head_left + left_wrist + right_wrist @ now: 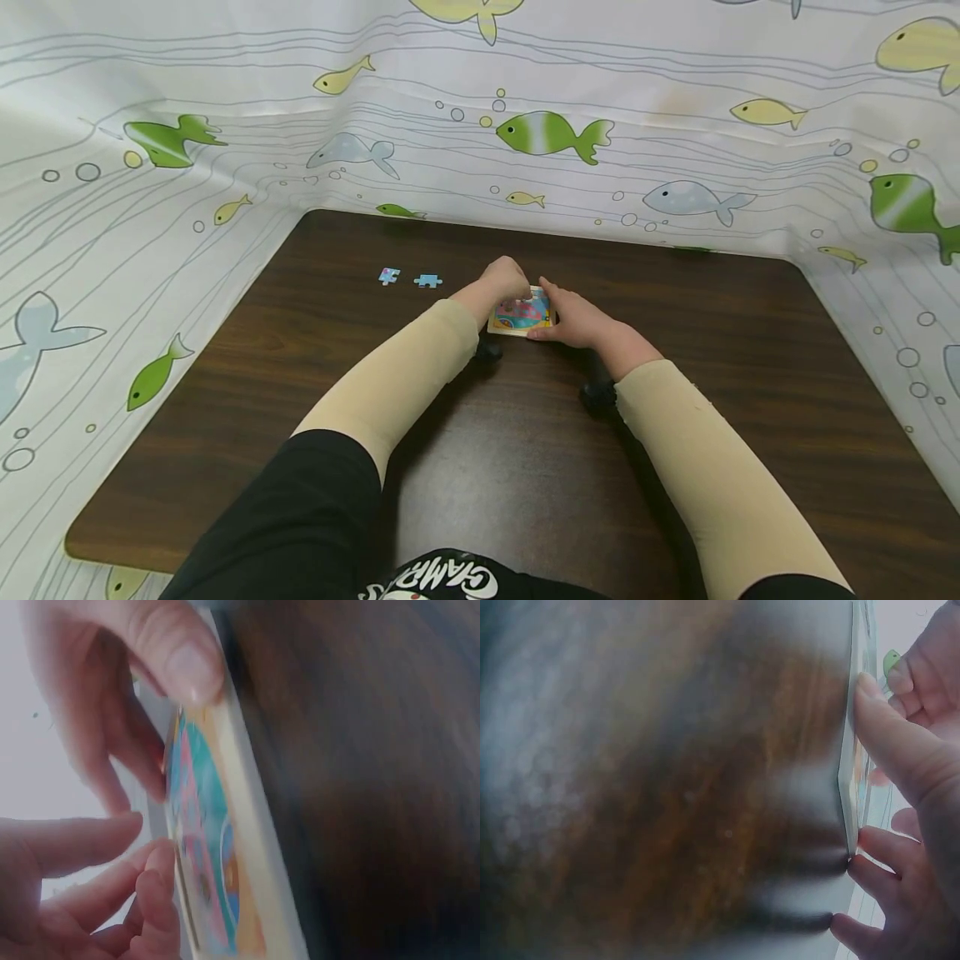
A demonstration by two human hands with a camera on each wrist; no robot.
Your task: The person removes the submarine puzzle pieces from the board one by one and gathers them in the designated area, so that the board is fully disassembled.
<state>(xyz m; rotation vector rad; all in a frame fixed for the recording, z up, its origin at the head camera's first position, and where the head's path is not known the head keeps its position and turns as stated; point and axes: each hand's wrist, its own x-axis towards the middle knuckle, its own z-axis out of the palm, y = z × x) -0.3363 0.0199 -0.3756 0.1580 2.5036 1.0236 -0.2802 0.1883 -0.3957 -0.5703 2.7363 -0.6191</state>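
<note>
A small jigsaw puzzle [522, 315] with a pink, blue and orange picture lies in a pale tray [512, 333] on the table. My right hand [576, 320] holds the tray by its right side, with the thumb along the near edge and the fingers spread around the far side. Over the puzzle's upper left part is my left hand [504, 280]. In the left wrist view the left fingertips [154, 877] touch the picture, bent, with the thumb apart from them. No piece shows between them. Part of the puzzle is hidden beneath this hand.
Two loose puzzle pieces lie left of the tray: a blue and pink one [388, 276] and a blue one [428, 282]. The dark wooden table [750, 350] has rounded corners. A fish-patterned curtain [637, 108] hangs behind and along the sides.
</note>
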